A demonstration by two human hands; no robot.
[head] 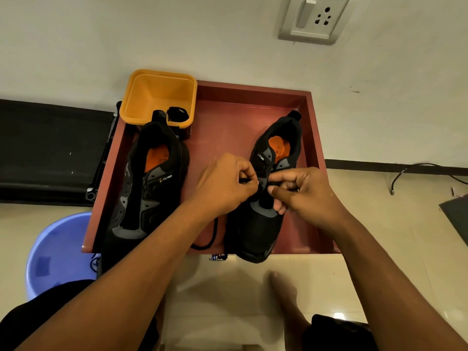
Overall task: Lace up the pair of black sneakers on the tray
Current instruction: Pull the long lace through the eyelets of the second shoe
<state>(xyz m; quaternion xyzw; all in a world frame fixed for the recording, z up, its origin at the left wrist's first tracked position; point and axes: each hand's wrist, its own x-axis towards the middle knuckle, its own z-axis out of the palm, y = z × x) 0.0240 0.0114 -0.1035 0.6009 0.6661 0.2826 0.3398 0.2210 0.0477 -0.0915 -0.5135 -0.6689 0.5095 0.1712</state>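
You see a yellow tub (158, 95) at upper centre-left, a blue bucket (50, 239) at lower left, a wall socket (314, 19) at upper right and a black cable (430, 164) at right.

Both bare forearms reach up from the bottom corners and meet at the frame's centre, the left hand (228, 184) curled with fingertips pinching a black lace (242, 180), the right hand (307, 196) pinching it between thumb and forefinger, other fingers tucked
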